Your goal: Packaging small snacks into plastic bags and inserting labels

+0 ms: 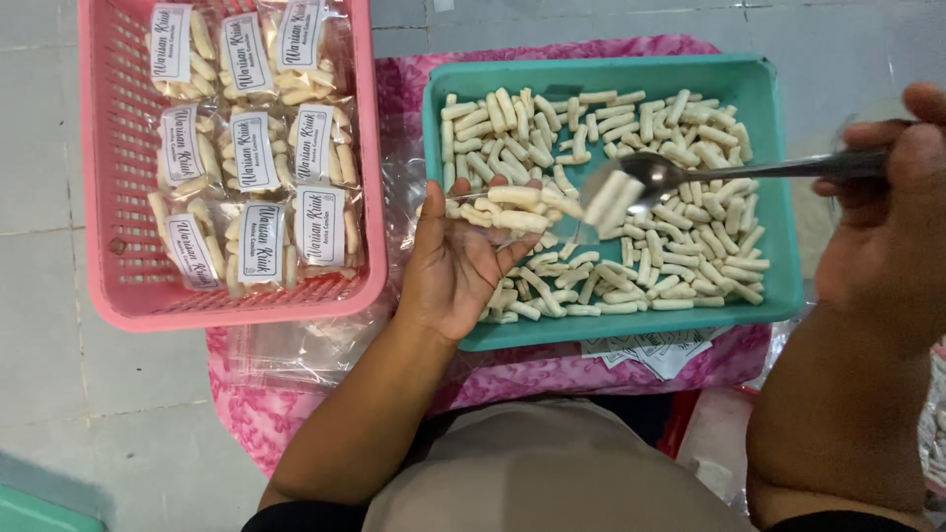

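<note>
Pink basket (108,296) of sealed packets sits left; left hand (458,261) grips clear bag (512,212), right hand (887,227) grips spoon (690,172).

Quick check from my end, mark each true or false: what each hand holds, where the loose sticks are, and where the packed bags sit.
1. The right hand holds a metal spoon carrying sticks. True.
2. The left hand is empty. False: it holds a clear bag with sticks in it.
3. The loose snack sticks lie in the pink basket. False: they lie in the teal tray.
4. Labelled packed bags fill the pink basket. True.
</note>
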